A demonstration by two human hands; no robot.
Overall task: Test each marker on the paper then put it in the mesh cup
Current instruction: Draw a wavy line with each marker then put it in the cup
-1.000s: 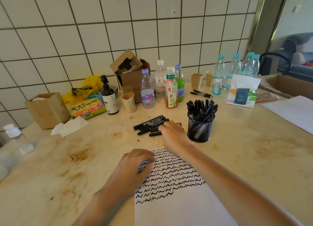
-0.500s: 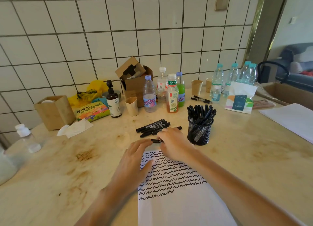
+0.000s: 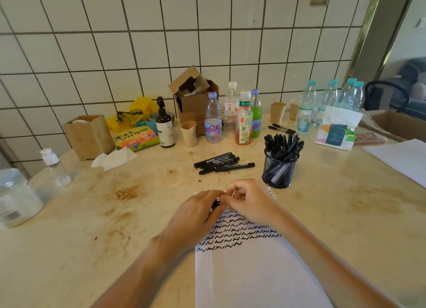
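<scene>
A black marker [image 3: 216, 204] sits between the person's two hands, just above the top edge of the paper [image 3: 253, 275]; only a short dark stretch of it shows between the fingers. The left hand [image 3: 196, 215] curls its fingers round one end and the right hand [image 3: 250, 201] curls round the other, a two-handed hold that fits pulling the cap off (the cap itself is hidden, so this is a judgement). Holding it over the sheet keeps the tip close to where the next test stroke would go.

The paper lies flat in front of the person, its upper part filled with rows of black squiggles; the last row is short, so the next mark likely belongs there. Just beyond the right hand stands the mesh cup [image 3: 279, 172], already crowded with upright markers and near enough for an easy drop once the test is done. A small cluster of loose markers [image 3: 220, 163] lies on the table [image 3: 115, 215] beyond the hands and left of the cup, apparently the ones not yet tested, so the task looks well along but unfinished.

Farther back, against the tiled wall, stand drink bottles [image 3: 244, 121], a cardboard box [image 3: 196, 100] and a tissue pack [image 3: 335, 132].
</scene>
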